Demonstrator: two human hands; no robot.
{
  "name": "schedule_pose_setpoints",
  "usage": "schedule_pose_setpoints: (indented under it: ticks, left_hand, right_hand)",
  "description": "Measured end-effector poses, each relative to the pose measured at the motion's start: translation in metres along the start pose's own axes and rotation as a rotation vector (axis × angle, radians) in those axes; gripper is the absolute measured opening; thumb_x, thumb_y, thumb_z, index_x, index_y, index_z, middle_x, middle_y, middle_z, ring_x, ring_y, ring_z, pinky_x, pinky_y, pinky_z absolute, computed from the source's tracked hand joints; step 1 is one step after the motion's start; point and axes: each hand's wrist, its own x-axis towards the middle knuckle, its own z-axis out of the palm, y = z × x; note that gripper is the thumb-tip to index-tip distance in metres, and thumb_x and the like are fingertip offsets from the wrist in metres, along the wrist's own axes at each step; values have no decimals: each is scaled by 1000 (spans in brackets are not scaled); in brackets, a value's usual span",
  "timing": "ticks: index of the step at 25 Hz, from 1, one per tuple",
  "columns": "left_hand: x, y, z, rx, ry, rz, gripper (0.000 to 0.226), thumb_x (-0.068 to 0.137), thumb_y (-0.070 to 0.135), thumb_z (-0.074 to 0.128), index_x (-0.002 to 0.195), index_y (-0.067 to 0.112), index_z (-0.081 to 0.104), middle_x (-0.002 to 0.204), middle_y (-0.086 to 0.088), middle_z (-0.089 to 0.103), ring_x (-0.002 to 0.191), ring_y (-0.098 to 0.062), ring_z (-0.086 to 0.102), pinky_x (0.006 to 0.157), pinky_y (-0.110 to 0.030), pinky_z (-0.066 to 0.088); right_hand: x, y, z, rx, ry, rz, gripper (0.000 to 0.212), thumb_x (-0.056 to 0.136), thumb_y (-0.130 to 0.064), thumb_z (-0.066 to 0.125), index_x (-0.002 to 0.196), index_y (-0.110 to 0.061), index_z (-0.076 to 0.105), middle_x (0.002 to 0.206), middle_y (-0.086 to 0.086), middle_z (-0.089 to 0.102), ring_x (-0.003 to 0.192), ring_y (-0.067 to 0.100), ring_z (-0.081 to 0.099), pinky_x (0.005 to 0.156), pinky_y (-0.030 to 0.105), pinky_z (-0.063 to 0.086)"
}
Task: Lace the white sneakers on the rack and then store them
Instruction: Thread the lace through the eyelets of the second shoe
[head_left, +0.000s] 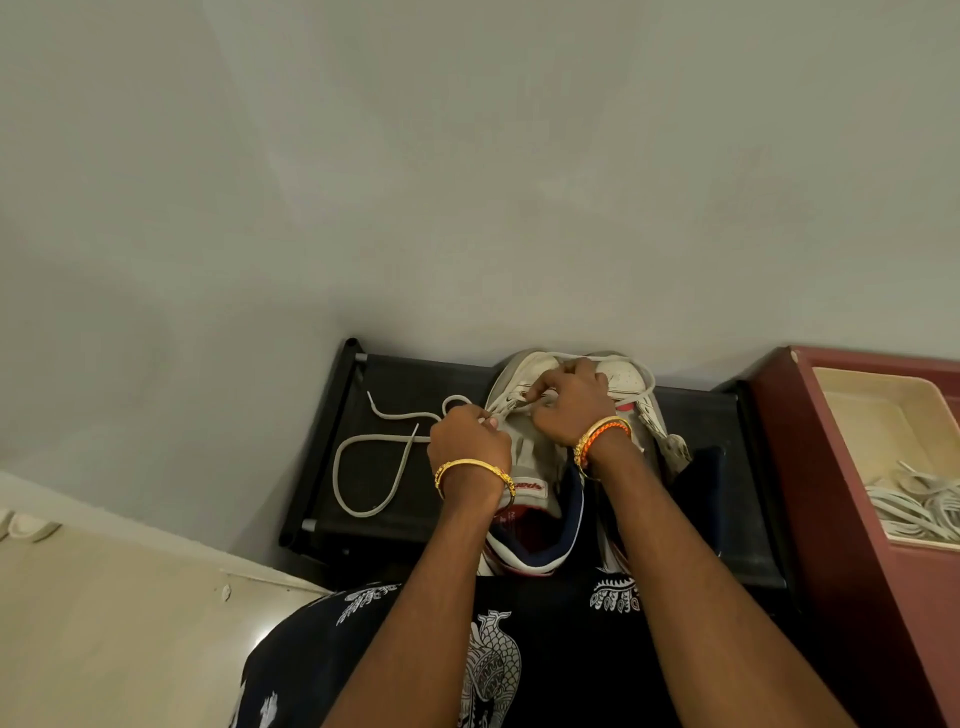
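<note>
At frame centre, on the black rack (701, 415), the left hand (467, 441) pinches the lace (363, 441) while the right hand (569, 402) grips it over the near white sneaker (524, 457). Best to draw both sides evenly taut before the next eyelet.

Bare forearms, bangles and a printed black garment

I see my left hand (470, 439) with one thin gold bangle (472, 470) at its wrist, and my right hand (569, 402) with a gold bangle beside an orange beaded band (602, 434) at its wrist. Both arms are sleeveless to the frame's edge. Below the hands, between the forearms, I wear black cloth (561, 649) printed with white ornate motifs.
</note>
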Motion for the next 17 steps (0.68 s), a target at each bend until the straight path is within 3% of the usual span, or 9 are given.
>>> schedule_pose_setpoints:
  ticks: [3,7,9,12,15,17]
  left_hand:
    - [-1,1,-1,-10,0,-7,24,95,19,53,112,10,67,108,-8,68,101,-22,62,71,-21,38]
    - [-2,0,-2,-17,20,-4,23,94,18,54,110,10,68,104,-9,69,98,-22,63,70,-20,37]
    - [-4,0,-1,-22,28,-6,23,94,18,54,110,10,68,103,-9,70,96,-22,63,68,-20,37]
    - [-8,2,1,-24,58,-39,22,94,17,52,107,10,68,102,-10,69,94,-23,63,66,-23,37]
    - [-9,3,2,-31,86,-71,24,95,16,50,111,10,67,107,-10,68,100,-25,62,70,-25,38]
    - [-10,3,0,-45,96,-81,25,95,15,49,113,10,66,109,-9,67,101,-24,61,70,-23,36]
  right_hand:
    - [1,-9,-1,-213,-3,-83,19,78,-36,66,95,-28,70,134,3,35,126,28,29,102,44,29]
    - [2,-17,11,-372,-59,-77,28,84,-39,65,108,-26,70,148,5,24,136,30,18,110,51,19]
    - [0,-15,13,-301,-65,-69,23,85,-35,64,104,-25,71,148,6,25,136,30,19,110,51,21]
    - [-5,-9,11,-120,31,-83,9,80,-28,68,85,-22,72,144,1,27,132,26,25,104,45,24]
    - [-10,-2,3,100,219,-43,10,75,-19,73,69,-21,66,141,0,31,124,22,36,96,40,30]
    - [-14,1,-5,296,402,3,11,77,-12,73,69,-14,65,136,3,33,111,18,44,90,32,35]
